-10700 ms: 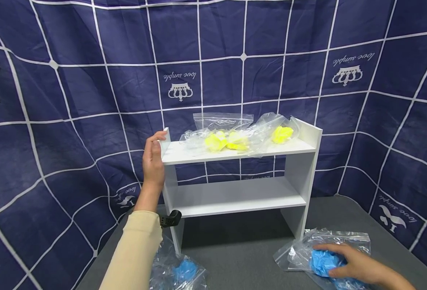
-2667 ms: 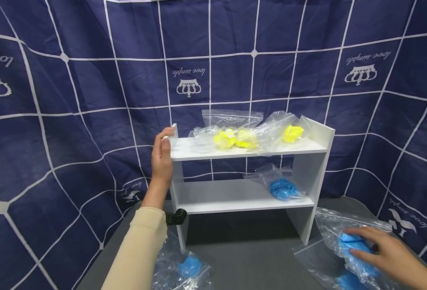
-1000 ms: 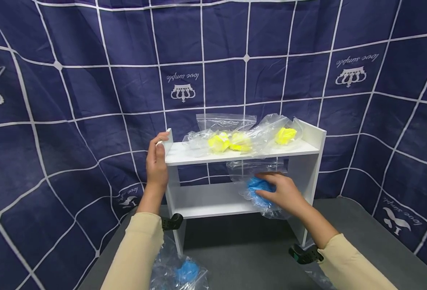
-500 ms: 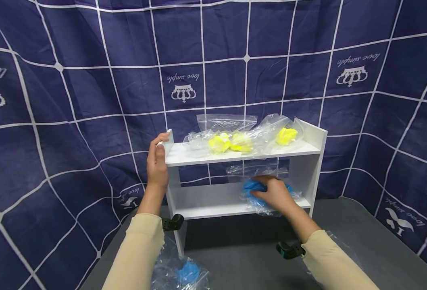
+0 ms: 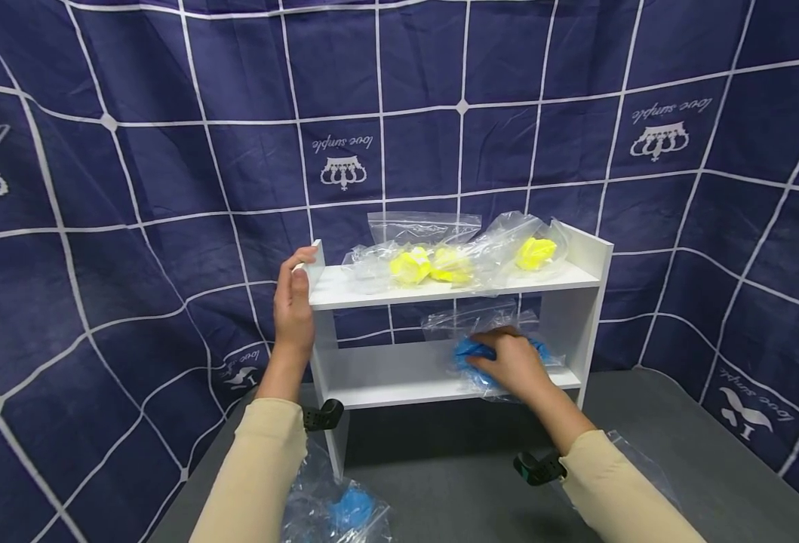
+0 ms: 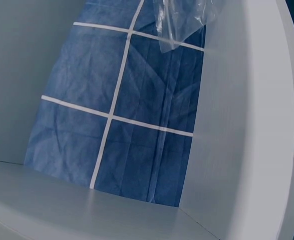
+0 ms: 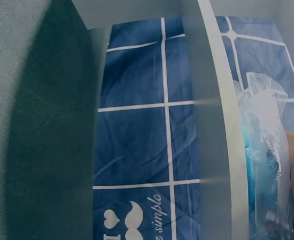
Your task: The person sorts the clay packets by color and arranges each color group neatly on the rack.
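My left hand grips the upper left side panel of a white two-tier shelf, thumb in front and fingers over the top. On the lower tier, my right hand holds a clear zip bag with a crumpled blue bundle, its fingers and thumb curled around it. The bag's bottom overlaps the tier's front edge. Just to the right, partly hidden by this hand, lies another bagged blue bundle. In the right wrist view, the held zip bag shows above the board's edge.
Clear bags with yellow bundles lie across the top tier. On the dark grey table, a bagged blue bundle sits front left, and a clear bag shows beside the right sleeve. A navy curtain surrounds the back and sides.
One bagged blue bundle came onto the lower tier earlier. My right hand has since carried a second from the table's right side to beside it. My left hand has kept its grip.
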Motion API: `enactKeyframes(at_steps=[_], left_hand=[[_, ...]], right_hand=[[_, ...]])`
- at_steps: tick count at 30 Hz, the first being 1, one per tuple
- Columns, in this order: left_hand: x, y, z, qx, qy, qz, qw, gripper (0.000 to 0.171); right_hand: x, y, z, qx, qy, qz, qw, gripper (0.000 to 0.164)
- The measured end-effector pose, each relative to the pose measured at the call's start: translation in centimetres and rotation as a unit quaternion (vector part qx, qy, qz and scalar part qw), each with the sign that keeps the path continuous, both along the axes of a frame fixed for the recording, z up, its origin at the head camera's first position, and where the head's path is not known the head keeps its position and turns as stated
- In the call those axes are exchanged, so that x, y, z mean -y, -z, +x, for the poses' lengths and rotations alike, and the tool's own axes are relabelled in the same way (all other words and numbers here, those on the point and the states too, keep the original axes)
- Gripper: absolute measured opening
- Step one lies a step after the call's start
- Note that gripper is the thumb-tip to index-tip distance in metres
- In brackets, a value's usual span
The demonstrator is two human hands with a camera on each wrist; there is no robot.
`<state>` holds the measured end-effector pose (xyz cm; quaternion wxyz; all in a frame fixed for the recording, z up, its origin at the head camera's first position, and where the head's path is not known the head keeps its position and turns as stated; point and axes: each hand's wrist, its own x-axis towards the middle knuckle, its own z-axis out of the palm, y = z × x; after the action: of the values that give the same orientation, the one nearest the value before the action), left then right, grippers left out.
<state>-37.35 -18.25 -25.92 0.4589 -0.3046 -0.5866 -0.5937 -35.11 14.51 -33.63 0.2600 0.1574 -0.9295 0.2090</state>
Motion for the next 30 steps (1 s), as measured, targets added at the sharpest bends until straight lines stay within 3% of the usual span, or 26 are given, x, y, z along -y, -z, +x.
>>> enactKeyframes(at_steps=[9,18,30], left_hand=[[0.1,0.2,0.1,0.006,-0.007,-0.006,0.9999,0.038],[0.0,0.0,0.2,0.009,-0.009,-0.008,0.9999,0.038],[0.0,-0.1,0.4,0.012,-0.012,-0.010,0.9998,0.035]], right_hand=[[-0.8,0.3,1.6,-0.057,0.000,-0.050,0.997,0.036],[-2.6,1.1,4.9,-0.172,-0.034,-0.106,0.979,0.033],[-6.1,2.4,8.6,-0.134,-0.034,-0.108,0.985,0.057]])
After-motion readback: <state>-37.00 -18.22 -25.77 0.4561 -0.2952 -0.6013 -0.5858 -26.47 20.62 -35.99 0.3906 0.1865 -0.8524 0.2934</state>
